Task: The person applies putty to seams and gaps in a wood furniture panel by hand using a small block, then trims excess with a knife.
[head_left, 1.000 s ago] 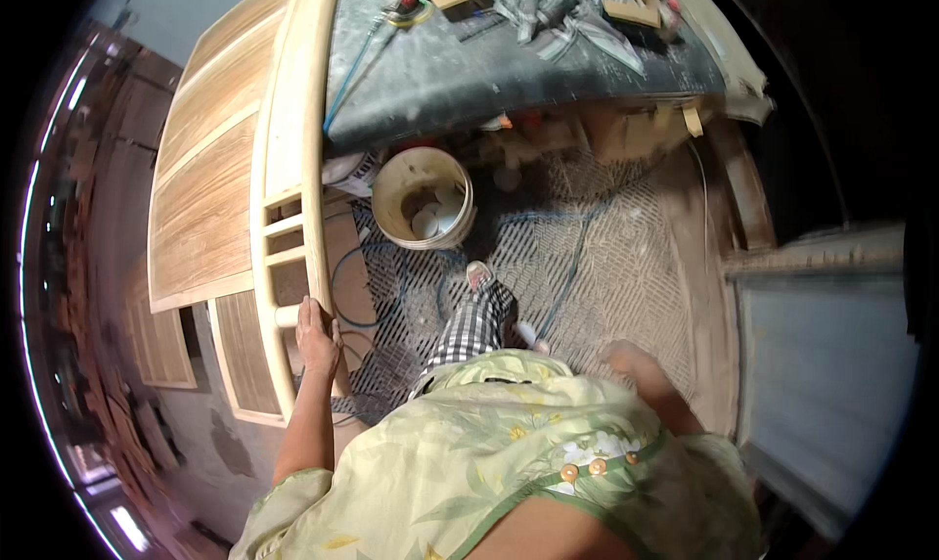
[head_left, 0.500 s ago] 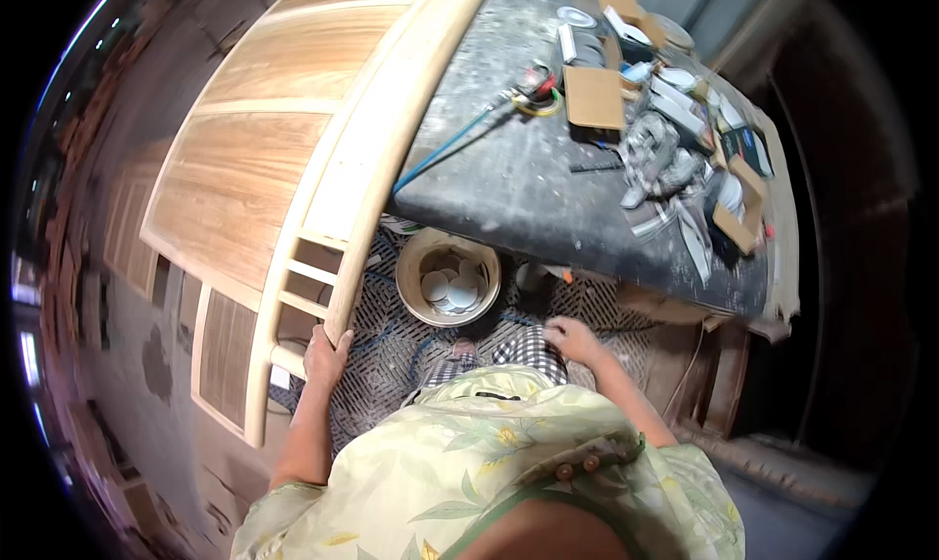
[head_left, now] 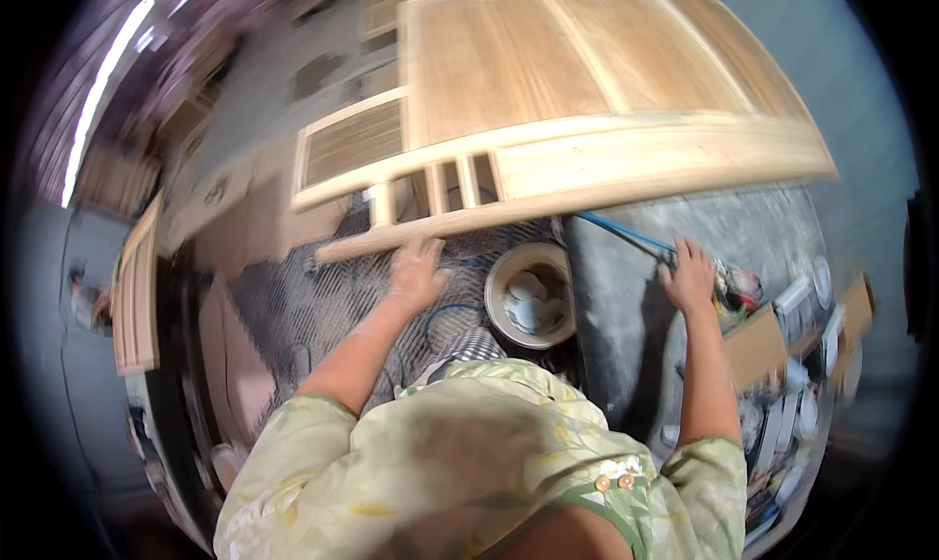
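Observation:
A large slatted wooden panel (head_left: 509, 61), pale frame with darker boards, lies across the upper middle, its thick rounded rail (head_left: 587, 193) towards me. My left hand (head_left: 419, 271) is at the rail's near edge, thumb apart from the fingers, fingertips at or against the wood. Over the black-grey worktable (head_left: 626, 355) reaches my right hand (head_left: 691, 271), fingers apart, at a blue hose (head_left: 621, 229). The hose passes behind that hand, and whether they touch is unclear. Just beyond the hand is a red and black hand-held power tool (head_left: 741, 284), blurred.
Beside the table stands a round bucket (head_left: 499, 311) with pale discs in it. Opened cardboard boxes (head_left: 758, 350) and packs of discs crowd the table's right side. A patterned mat (head_left: 313, 301) covers the floor by my feet. Another wooden panel (head_left: 139, 286) leans at far left.
My view has turned, so the panel now lies crosswise. The left hand has loosened from its grip round the rail. My right hand has risen from beside my leg to over the table.

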A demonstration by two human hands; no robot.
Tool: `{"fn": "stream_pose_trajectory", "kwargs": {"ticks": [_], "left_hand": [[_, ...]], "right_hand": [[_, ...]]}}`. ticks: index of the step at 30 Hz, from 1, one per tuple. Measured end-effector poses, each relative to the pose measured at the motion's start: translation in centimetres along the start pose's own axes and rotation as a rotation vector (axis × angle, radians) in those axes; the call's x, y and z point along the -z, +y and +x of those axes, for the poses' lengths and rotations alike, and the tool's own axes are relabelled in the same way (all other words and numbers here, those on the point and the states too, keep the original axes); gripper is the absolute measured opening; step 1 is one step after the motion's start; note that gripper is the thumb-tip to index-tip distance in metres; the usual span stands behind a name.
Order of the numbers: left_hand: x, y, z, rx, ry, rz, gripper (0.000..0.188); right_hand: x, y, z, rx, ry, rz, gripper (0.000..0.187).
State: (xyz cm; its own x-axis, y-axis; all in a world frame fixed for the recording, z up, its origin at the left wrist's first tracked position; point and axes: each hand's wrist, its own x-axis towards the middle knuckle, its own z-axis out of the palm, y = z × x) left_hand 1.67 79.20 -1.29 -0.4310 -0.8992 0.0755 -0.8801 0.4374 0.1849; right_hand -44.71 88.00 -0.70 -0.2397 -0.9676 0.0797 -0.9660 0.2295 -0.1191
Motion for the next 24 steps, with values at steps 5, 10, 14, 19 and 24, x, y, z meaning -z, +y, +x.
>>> {"fn": "stream_pose_trajectory", "kwargs": {"ticks": [5, 10, 14, 19, 24], "left_hand": [[0.8, 4.8, -6.7, 0.230, -0.363, -0.167, 0.050], [1.2, 7.5, -9.9, 0.369, -0.563, -0.360, 0.057], [-0.1, 9.5, -10.2, 0.221, -0.293, -0.428, 0.079], [-5.9, 10.0, -9.4, -0.326, -0.527, -0.251, 0.037], [-9.5, 1.8, -15.7, -0.076, -0.512, -0.051, 0.010]], "right_hand": [[-3.2, -5.3, 5.2, 0.251, -0.440, 0.340, 0.041], [-3.5, -12.3, 4.1, 0.464, -0.504, 0.513, 0.028], [-0.3, -12.8, 0.0, 0.477, -1.016, 0.794, 0.018], [2.9, -10.2, -6.3, 0.370, -1.319, 1.019, 0.020], [5.0, -9.3, -8.7, 0.242, -1.216, 0.896, 0.021]]}}
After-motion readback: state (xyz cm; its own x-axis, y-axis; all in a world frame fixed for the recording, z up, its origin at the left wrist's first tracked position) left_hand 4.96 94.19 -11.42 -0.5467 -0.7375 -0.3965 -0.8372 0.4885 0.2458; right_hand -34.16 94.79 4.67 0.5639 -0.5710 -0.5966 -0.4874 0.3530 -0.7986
